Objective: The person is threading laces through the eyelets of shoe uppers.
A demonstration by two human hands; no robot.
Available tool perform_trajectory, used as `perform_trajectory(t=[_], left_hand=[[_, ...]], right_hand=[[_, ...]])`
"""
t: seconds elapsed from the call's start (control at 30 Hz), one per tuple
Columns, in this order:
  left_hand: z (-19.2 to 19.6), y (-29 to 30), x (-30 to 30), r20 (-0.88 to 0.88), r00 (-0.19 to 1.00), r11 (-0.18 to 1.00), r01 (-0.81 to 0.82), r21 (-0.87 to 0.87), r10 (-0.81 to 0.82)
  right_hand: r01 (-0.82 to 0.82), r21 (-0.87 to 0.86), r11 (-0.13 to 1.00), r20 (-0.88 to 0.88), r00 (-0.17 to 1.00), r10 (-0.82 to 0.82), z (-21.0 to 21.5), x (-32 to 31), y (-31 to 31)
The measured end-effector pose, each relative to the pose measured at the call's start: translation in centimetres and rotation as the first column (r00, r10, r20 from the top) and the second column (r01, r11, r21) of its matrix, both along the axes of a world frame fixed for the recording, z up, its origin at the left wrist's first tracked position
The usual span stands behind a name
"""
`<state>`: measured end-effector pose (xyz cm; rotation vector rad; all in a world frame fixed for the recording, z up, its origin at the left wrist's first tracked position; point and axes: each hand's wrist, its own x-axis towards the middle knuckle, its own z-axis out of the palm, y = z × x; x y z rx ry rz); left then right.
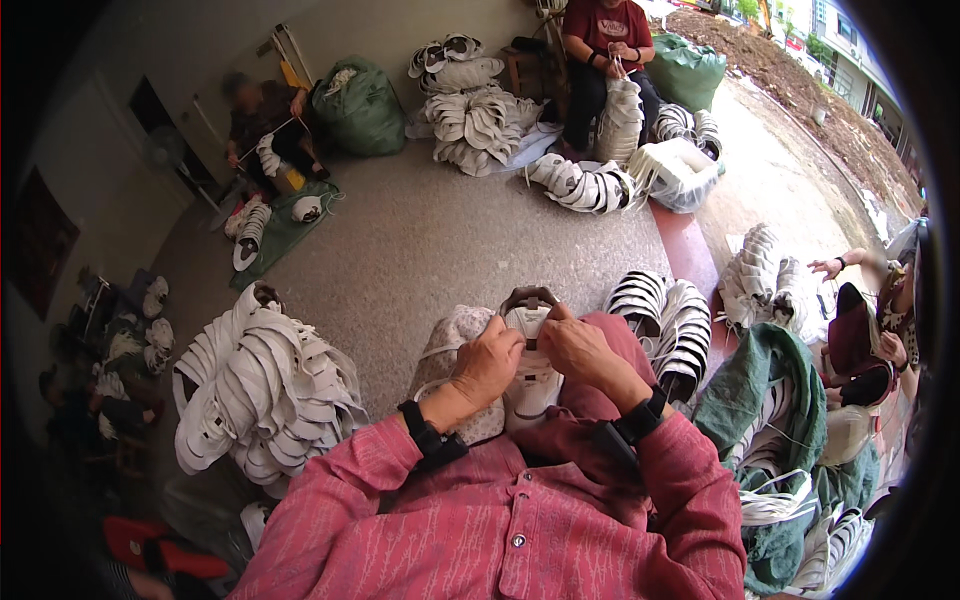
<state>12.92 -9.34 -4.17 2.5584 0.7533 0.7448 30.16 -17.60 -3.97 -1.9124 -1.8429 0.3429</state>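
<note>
Between my knees lies a white shoe upper (pixel 535 385) with a brown collar at its far end. My left hand (pixel 488 360) is closed on its left edge near the collar. On the opposite edge my right hand (pixel 578 350) pinches the upper, fingers curled close to the collar. The fingertips partly hide the eyelet area, and whether a lace is in them I cannot make out. Under my left wrist, over my thigh, is a pale patterned cloth (pixel 460 345). Dark bands circle both my wrists.
A large heap of nested white uppers (pixel 265 390) stands at my left, more stacked uppers (pixel 685 335) at my right. Green sacks (pixel 765 400) lie beyond those. Across the floor sits a person in a dark red shirt (pixel 605 40) beside a white basket (pixel 680 175); other people work left and right.
</note>
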Motion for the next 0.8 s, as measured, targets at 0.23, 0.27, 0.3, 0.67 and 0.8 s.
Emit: perform_trajectory(t=[0.23,0.27,0.3,0.67,0.8], left_hand=[[2.0,4.8,1.6,-0.343,0.917,0.868,0.005,-0.497,-0.202],[2.2,5.3,1.3,-0.325,0.924,0.853,0.006,-0.521,-0.204],[2.3,5.8,0.9,-0.246,0.941,0.713,-0.006,-0.701,-0.234],[2.0,7.4,-7.6,-0.118,0.937,0.942,-0.334,-0.024,0.329],[1.0,5.9,-5.5,0.131,0.983,0.867,-0.048,-0.496,0.130]], right_hand=[[0.273,0.002,0.962,-0.090,0.958,-0.272,-0.4,-2.0,0.2],[0.274,-0.027,0.961,-0.078,0.958,-0.276,-0.6,-2.0,-0.1],[0.250,0.026,0.968,-0.184,0.953,-0.241,-0.8,-1.8,-0.3],[0.186,0.379,0.906,-0.372,0.927,-0.035,-2.6,-1.4,-0.8],[0.164,0.367,0.915,-0.440,0.898,0.015,-2.3,-1.1,-0.9]])
